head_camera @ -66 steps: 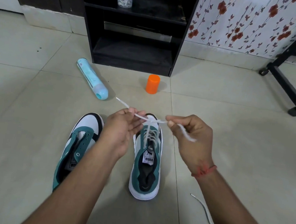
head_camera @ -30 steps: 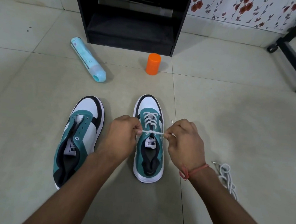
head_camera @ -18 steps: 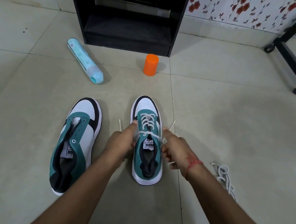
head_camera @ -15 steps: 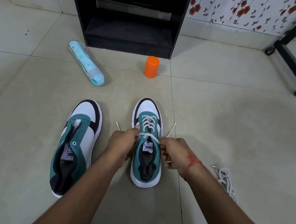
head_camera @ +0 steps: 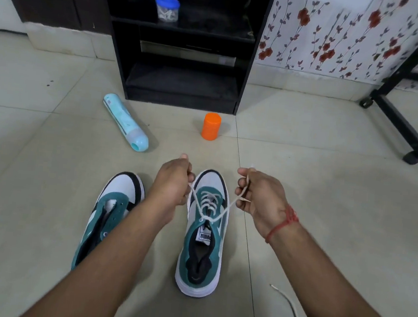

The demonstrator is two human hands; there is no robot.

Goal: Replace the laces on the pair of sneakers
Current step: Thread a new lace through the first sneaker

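Observation:
Two teal, white and black sneakers stand on the tiled floor. The right sneaker (head_camera: 203,249) carries a white lace (head_camera: 208,204) threaded through its eyelets, its two ends crossed above the tongue. My left hand (head_camera: 172,180) grips the left end and my right hand (head_camera: 258,196) grips the right end, both raised above the toe and held apart. The left sneaker (head_camera: 111,205) has bare eyelets and is partly hidden by my left forearm. A loose white lace (head_camera: 292,312) lies on the floor by my right forearm.
A light blue bottle (head_camera: 126,122) lies on its side on the floor, and an orange container (head_camera: 211,126) stands near it. Behind them is a black shelf unit (head_camera: 184,53) holding a blue-lidded jar (head_camera: 166,8). A black wheeled frame (head_camera: 397,125) stands at right.
Both hands have lifted from beside the sneaker's tongue and spread apart, drawing the crossed lace ends up and taut. The view has tilted up, showing more of the shelf.

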